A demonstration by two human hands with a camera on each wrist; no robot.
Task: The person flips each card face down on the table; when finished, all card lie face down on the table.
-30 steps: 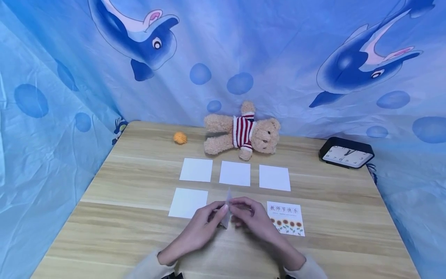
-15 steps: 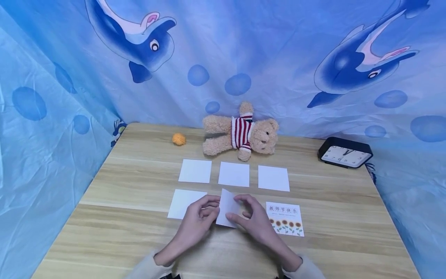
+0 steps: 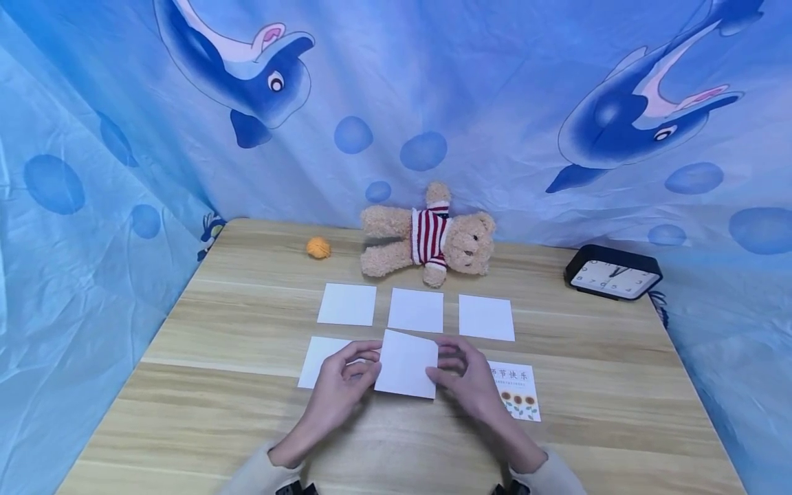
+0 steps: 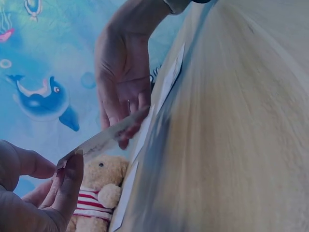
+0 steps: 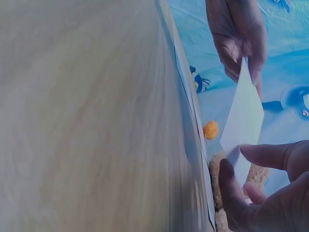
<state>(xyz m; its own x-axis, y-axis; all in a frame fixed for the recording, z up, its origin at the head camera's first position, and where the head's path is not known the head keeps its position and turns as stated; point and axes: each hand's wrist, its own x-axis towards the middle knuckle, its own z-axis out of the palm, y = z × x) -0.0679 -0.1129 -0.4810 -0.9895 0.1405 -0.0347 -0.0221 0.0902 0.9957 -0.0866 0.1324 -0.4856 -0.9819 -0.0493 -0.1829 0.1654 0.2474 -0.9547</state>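
Note:
A white card (image 3: 405, 364) is held up over the table between my two hands, its blank face toward the head camera. My left hand (image 3: 339, 388) pinches its left edge between thumb and fingers. At the opposite edge, my right hand (image 3: 473, 385) pinches it as well. Faint markings show on the card's other face in the left wrist view. Under the left hand lies a blank white card (image 3: 315, 361), partly covered. The right hand overlaps a card printed with sunflowers and Chinese characters (image 3: 518, 392). Three blank cards, one of them a middle card (image 3: 415, 309), form a row behind.
On the wooden table (image 3: 204, 385), a teddy bear (image 3: 430, 237) in a striped shirt lies along the back. An orange yarn ball (image 3: 318, 247) sits to its left. A black clock (image 3: 612, 273) stands at the back right, before a blue dolphin curtain (image 3: 495, 103).
The held card has turned from edge-on to showing its blank face. The hands have spread apart, and the right hand now overlaps more of the sunflower card.

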